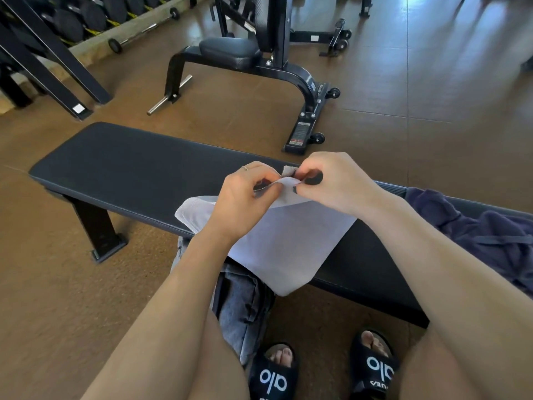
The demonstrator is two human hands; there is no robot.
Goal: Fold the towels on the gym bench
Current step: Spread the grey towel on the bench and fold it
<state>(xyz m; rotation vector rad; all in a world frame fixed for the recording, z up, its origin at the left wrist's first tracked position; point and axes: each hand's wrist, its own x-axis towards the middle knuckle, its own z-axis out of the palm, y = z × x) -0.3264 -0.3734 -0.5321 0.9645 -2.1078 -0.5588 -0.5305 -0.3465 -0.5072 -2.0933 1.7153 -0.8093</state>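
A pale lavender-white towel [284, 249] lies across the black padded gym bench [129, 174], its near end hanging over the front edge. My left hand [245, 197] and my right hand [331, 183] meet above the bench and pinch the towel's far corners together, lifting that edge. A crumpled dark purple towel [473, 226] sits on the bench at the right.
A grey bag or cloth [242, 307] hangs below the bench's front edge by my sandalled feet [326, 368]. An adjustable black bench on wheels [259, 59] stands behind. A dumbbell rack [72, 21] and barbells fill the far left. Brown floor surrounds the bench.
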